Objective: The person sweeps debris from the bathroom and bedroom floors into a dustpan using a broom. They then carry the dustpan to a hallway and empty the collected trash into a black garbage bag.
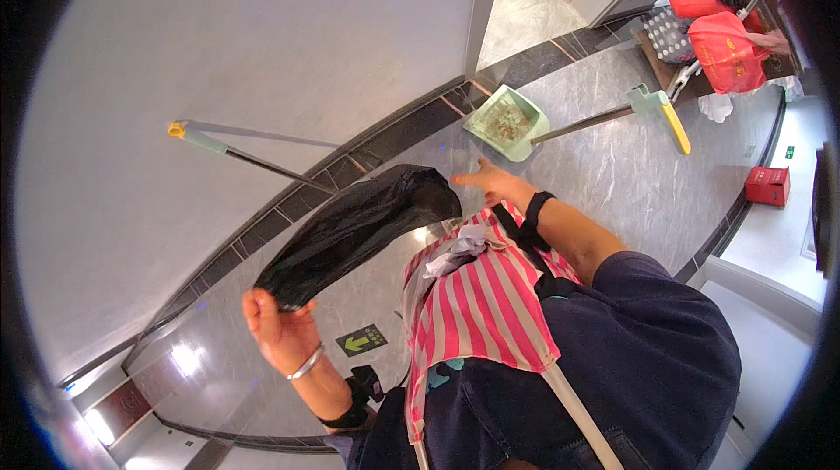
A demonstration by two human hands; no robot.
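Note:
A black plastic bag (367,227) stretches in a long bunched shape across the space before me. My left hand (279,322), with a silver bangle at the wrist, grips its lower-left end. Near the other end is my right hand (489,180), slightly blurred, its fingers spread and nothing visible in them. Just beyond that hand, a pale green dustpan (506,121) rests on the floor with brown debris inside. Its long handle (584,125) ends in a yellow grip. Crumpled white material (459,250) pokes out at the front of my pink-striped apron (479,306).
A pole with a yellow end (262,165) leans by the wall (262,43); the bag hides its lower end. Red bags (725,53) and packed bottles (666,33) sit on a cart at upper right. A red box (768,186) is at far right. The floor bears an arrow sign (361,340).

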